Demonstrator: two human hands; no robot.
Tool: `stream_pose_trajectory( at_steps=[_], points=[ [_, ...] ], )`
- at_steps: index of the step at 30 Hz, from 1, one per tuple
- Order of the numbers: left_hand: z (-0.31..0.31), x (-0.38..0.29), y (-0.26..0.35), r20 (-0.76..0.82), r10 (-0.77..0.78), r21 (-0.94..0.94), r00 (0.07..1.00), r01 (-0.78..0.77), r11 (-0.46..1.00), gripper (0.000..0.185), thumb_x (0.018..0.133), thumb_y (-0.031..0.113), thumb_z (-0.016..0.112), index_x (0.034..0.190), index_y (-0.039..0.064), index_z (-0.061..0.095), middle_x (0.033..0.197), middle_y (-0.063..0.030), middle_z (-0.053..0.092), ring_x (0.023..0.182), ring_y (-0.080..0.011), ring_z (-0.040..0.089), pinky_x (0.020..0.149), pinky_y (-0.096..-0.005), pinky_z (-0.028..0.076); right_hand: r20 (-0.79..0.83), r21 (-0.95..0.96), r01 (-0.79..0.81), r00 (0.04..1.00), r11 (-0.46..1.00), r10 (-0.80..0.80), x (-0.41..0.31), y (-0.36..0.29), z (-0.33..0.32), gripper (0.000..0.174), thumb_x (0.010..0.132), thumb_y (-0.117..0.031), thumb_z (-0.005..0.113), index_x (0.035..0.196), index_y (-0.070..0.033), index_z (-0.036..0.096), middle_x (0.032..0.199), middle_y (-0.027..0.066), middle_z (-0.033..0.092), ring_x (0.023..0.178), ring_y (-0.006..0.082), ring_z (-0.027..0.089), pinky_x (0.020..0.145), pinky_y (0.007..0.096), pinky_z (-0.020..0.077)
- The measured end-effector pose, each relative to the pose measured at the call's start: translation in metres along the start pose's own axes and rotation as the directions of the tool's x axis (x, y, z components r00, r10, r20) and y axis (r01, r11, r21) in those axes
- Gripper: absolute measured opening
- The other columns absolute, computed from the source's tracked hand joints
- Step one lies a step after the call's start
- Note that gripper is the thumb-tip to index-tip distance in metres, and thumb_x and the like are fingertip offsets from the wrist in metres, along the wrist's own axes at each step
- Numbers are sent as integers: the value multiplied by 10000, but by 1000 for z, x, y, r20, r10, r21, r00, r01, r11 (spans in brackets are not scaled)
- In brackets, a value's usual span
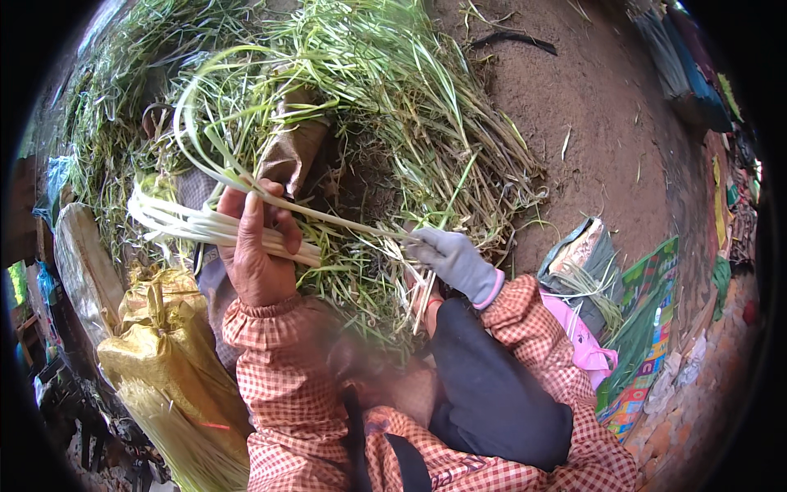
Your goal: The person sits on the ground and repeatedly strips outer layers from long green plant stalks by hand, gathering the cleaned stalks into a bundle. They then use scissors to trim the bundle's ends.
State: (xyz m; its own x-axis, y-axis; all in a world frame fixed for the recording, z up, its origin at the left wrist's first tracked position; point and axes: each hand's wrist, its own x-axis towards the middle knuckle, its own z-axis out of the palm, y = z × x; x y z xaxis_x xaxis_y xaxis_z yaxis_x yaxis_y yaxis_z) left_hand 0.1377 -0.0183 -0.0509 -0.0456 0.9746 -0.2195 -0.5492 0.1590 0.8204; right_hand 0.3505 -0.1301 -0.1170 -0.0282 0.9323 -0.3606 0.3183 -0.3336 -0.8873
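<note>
My bare left hand grips a bundle of pale, peeled plant stalks, whose cut ends stick out past the palm. Between its thumb and fingers passes one longer stalk, its green leafy part curling up in a loop. The root end of that stalk is pinched in my right hand, which wears a grey glove with a pink cuff. Beneath both hands lie loose green leaves and stripped stalk scraps. A large heap of long green stalks spreads just beyond, roots toward the right.
Yellow woven sacks stand at the left, beside a sheaf of pale stalks and a wooden log. A pink plastic bag and a colourful printed mat lie to the right. Bare earth stretches beyond.
</note>
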Motion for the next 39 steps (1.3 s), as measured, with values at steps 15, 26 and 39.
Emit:
stream_pose_trajectory(
  at_steps=[15, 26, 39],
  points=[
    [-27, -26, -52, -20, -263, -174, 965, 255, 951, 264, 940, 168, 588, 1174, 61, 528, 943, -92, 633, 853, -234, 647, 725, -441, 602, -128, -478, 177, 955, 860, -268, 3, 64, -27, 142, 907, -185, 628, 1045, -156, 615, 701, 64, 668, 539, 188, 636, 527, 294, 585],
    [-19, -27, -73, -150, -190, -170, 970, 164, 972, 320, 962, 208, 563, 1240, 88, 460, 1037, -104, 628, 961, -258, 643, 739, -476, 596, 33, 84, 45, 998, 995, -48, -12, 8, -49, 547, 928, -363, 582, 1346, -30, 462, 1349, 160, 524, 1160, 257, 576, 975, 353, 491],
    [3, -13, -20, -85, 377, 166, 922, -360, 918, 335, 957, 63, 528, 1281, 28, 454, 1001, -143, 627, 683, -141, 592, 572, -318, 579, -272, -229, -298, 934, 927, 233, 85, 17, -72, 308, 943, -352, 560, 1126, -107, 588, 1060, 113, 675, 925, 220, 661, 826, 352, 548]
  ],
)
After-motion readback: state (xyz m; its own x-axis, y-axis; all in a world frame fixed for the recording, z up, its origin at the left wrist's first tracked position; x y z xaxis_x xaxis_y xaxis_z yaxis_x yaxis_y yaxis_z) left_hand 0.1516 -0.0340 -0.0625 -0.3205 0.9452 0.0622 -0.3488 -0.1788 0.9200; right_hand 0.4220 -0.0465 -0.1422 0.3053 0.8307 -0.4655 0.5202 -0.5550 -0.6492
